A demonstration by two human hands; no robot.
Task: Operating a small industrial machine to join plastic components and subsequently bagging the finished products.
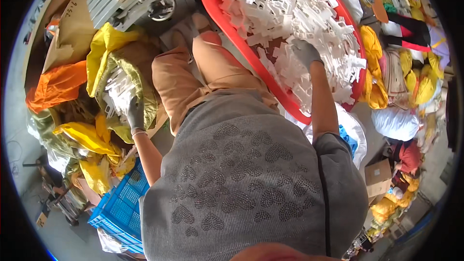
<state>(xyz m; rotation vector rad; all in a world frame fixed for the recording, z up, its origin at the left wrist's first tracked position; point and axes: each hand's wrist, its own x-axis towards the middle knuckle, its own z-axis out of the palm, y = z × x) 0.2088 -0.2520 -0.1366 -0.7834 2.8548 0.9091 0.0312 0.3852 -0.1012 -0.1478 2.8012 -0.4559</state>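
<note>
My right hand (306, 54), in a grey glove, reaches into a long red tub (260, 64) heaped with small white plastic pieces (285, 12). Its fingers curl down against the heap; whatever they hold is hidden. On the left, my left hand (136, 116), gloved in grey too, is at the mouth of an olive-yellow woven sack (151, 97). Its fingers look stretched out beside the white plastic pieces (117, 87) inside the sack, and I see nothing clearly gripped in them.
Ahead on the left stands a grey metal machine (137, 2) with a handwheel. Yellow bags (92, 137), an orange bag (58, 84) and a blue plastic crate (123, 203) crowd my left. Beyond the tub are more sacks, a cardboard box (378, 178) and a person in red (409, 157).
</note>
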